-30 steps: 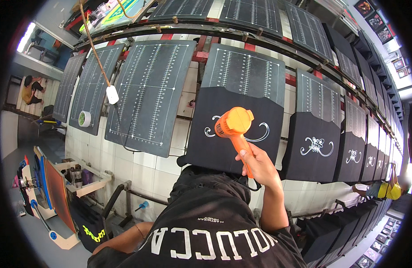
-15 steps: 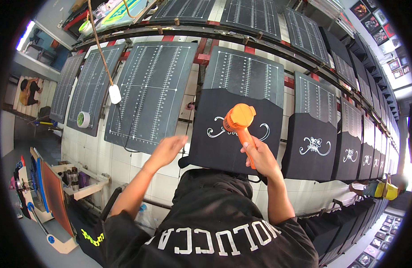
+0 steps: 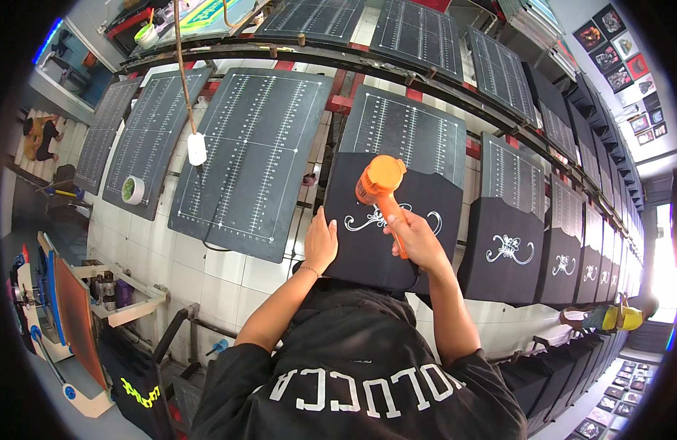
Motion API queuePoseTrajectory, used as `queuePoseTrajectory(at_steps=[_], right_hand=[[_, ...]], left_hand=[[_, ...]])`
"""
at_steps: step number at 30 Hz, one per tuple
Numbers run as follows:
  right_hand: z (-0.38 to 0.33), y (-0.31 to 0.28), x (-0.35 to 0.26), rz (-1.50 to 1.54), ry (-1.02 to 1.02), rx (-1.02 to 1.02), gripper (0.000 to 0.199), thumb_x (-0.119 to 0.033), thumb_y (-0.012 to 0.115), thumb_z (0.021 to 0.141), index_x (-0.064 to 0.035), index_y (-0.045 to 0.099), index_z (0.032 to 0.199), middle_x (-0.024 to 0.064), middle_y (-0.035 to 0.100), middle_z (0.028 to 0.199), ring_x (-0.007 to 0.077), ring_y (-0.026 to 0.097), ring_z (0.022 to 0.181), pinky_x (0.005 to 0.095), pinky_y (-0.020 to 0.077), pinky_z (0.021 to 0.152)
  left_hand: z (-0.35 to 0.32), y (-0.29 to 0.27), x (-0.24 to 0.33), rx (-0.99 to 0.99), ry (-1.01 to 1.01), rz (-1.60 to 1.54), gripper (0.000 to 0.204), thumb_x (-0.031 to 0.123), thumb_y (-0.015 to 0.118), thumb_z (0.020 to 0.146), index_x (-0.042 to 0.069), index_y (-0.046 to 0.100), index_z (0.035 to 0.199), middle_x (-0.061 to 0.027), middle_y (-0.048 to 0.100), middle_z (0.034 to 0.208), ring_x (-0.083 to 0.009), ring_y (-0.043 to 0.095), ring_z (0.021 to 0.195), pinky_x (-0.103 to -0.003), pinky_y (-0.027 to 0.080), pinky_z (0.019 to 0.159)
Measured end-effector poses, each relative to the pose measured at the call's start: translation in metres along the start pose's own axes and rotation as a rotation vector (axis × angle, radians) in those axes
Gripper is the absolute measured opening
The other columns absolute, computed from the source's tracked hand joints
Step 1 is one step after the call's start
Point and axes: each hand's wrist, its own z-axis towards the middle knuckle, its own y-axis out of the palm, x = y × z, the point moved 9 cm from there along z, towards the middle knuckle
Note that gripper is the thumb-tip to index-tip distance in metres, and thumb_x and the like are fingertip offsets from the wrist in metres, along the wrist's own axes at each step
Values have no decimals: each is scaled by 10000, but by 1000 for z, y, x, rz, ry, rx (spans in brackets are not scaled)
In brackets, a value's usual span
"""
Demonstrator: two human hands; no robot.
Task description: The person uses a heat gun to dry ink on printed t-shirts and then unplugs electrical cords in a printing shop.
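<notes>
While your right hand (image 3: 419, 240) wraps its fingers round the handle of an orange plastic heat gun (image 3: 382, 176), your left hand (image 3: 321, 246) lies at the near left edge of a flat black cloth (image 3: 368, 260), its fingers straight and close together; contact can't be told. Gun's round head sits just beyond your right fingers, above the cloth; gap unclear.

Progress, as judged: a white scrollwork print (image 3: 369, 220) is already on the cloth, ahead of your right fingers, partly hidden by the gun. Dryness, and so what is left, can't be told. Right of those fingers, a second black cloth (image 3: 492, 275) bears a similar print. Left of your left fingers, a dark rectangular board (image 3: 254, 161) shows its full white ruled grid.

Writing, nearest first: white block capitals on your black shirt (image 3: 338, 359); dark marking on the gun, too small to read; tiny figures along the board's scales.
</notes>
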Motion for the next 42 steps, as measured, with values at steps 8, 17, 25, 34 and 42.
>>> queuePoseTrajectory(at_steps=[8,17,25,34,42], right_hand=[[-10,-12,3,-44,33,61,352,-332,513,1045,-14,585,1175,32,626,913,74,551,568,242,496,541],[-45,-20,10,-81,101,-12,360,-308,505,1052,12,586,1198,30,619,894,81,562,578,244,486,539],[-7,-36,4,-39,21,95,380,-318,489,1057,16,586,1208,38,640,919,82,566,584,251,502,545],[-5,-39,6,-16,39,93,397,-326,503,1051,10,575,1249,34,638,929,80,561,583,249,505,550],[-33,-23,10,-26,96,-23,364,-305,528,1032,21,587,1182,44,628,917,87,569,554,248,462,492]], left_hand=[[-1,0,-3,14,74,27,578,254,492,1032,-82,331,1473,-287,499,1391,-431,506,1251,-488,408,1060],[0,1,0,-6,103,43,643,266,502,1022,-106,275,1495,-309,422,1468,-440,451,1318,-490,363,1112],[0,2,6,-4,126,105,669,272,509,1019,-109,254,1506,-310,408,1488,-437,440,1339,-488,355,1122],[3,4,5,7,113,117,665,275,508,1021,-93,256,1514,-300,412,1492,-436,447,1338,-490,361,1117],[3,8,1,5,110,120,666,307,472,1039,-98,243,1515,-329,380,1498,-467,414,1356,-512,337,1126]])
